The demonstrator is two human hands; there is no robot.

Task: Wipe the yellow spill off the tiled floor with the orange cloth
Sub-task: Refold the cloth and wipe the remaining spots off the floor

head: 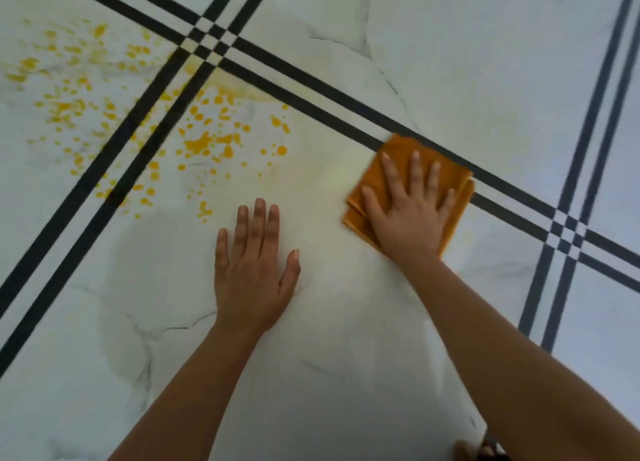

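A folded orange cloth lies flat on the white marble-look tiled floor, right beside a pair of black lines. My right hand presses down on the cloth with fingers spread and straight. My left hand rests flat on the bare tile to the cloth's left, fingers straight. The yellow spill is a scatter of drops and blotches left of both hands, spreading across a crossing of black lines toward the upper left. A pale yellowish smear lies between the spill and the cloth.
Double black lines cross the floor diagonally and meet at a checkered crossing; another crossing lies to the right. A small dark object shows at the bottom edge.
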